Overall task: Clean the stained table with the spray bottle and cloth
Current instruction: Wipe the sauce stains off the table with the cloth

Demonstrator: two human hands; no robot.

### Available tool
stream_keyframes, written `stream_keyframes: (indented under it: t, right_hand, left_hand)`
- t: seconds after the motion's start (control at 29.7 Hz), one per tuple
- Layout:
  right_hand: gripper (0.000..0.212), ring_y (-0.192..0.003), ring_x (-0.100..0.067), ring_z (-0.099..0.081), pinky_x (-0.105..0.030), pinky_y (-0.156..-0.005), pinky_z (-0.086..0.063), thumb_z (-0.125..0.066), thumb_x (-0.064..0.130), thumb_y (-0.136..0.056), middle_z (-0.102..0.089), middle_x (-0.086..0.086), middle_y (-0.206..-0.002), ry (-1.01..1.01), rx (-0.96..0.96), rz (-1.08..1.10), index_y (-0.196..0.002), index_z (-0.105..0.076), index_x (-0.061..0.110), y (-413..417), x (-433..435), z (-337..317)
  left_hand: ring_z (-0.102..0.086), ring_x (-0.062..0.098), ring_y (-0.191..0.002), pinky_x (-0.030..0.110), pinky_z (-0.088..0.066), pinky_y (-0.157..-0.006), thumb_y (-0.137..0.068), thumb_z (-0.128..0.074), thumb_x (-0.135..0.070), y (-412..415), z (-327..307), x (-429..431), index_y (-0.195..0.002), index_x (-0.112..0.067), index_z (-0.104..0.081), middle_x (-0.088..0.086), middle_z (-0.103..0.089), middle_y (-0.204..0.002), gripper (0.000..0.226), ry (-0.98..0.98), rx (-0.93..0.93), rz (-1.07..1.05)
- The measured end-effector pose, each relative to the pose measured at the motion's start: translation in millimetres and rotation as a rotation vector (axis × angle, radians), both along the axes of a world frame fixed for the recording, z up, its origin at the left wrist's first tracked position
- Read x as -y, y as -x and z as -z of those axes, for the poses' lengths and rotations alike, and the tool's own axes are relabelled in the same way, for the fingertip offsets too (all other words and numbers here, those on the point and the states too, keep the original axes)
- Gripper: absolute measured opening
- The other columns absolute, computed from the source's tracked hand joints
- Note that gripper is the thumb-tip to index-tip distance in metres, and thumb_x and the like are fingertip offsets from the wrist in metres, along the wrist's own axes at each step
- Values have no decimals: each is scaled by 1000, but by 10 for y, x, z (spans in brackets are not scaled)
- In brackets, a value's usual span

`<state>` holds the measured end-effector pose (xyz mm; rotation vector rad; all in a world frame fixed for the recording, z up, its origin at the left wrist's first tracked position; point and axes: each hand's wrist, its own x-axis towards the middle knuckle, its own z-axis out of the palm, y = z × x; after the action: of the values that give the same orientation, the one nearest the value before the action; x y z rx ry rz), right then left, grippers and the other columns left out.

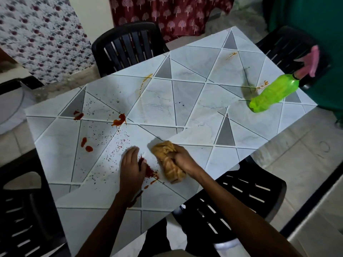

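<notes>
The table (194,101) has a pale top with a grey triangle pattern. Red sauce blobs (118,120) and dark red crumbs lie over its left and near parts. Orange smears (231,55) mark the far side. My right hand (182,159) grips a bunched tan cloth (168,162) pressed on the table near the front edge. My left hand (130,168) rests flat on the table with straight fingers, beside a heap of red crumbs (149,171) that lies between hand and cloth. A green spray bottle (272,92) with a pink trigger head stands at the far right of the table.
Black plastic chairs stand around the table: one at the far side (128,45), one at the far right (284,43), one at the near right (239,199), one at the near left (24,210). Patterned curtains (170,13) hang behind. The floor is pale tile.
</notes>
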<state>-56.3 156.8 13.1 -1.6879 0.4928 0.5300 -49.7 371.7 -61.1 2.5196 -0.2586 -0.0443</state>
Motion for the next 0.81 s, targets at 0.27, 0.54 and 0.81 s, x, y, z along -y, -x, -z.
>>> stream_keyframes:
  t: [0.27, 0.54, 0.81]
  right_hand:
    - [28, -71, -6, -71, -20, -69, -55, -53, -2, -95, -76, 10, -79, 101, 38, 459, -106, -71, 16, 356, 1375, -300]
    - [18, -94, -22, -73, -45, -97, -55, -64, 31, -82, -77, 0, -98, 158, -47, 393, -95, -75, 25, 324, 1056, 122]
    - [47, -107, -24, -69, -43, -103, -52, -61, 21, -89, -70, -6, -124, 61, -79, -65, -136, -60, 23, 88, -433, 128]
  left_hand:
    - [-39, 28, -136, 45, -35, -113, -97, -44, -36, 55, 58, -6, -138, -3, -49, 12, -48, -144, 52, -31, -22, 38]
    - [-40, 26, -138, 46, -37, -114, -94, -50, -30, 177, 42, -266, -139, -5, -48, 11, -48, -146, 52, -11, -58, -27]
    - [-40, 22, -136, 37, -32, -115, -98, -47, -28, 66, -5, -583, -136, -8, -50, 10, -50, -144, 44, 45, -34, -117]
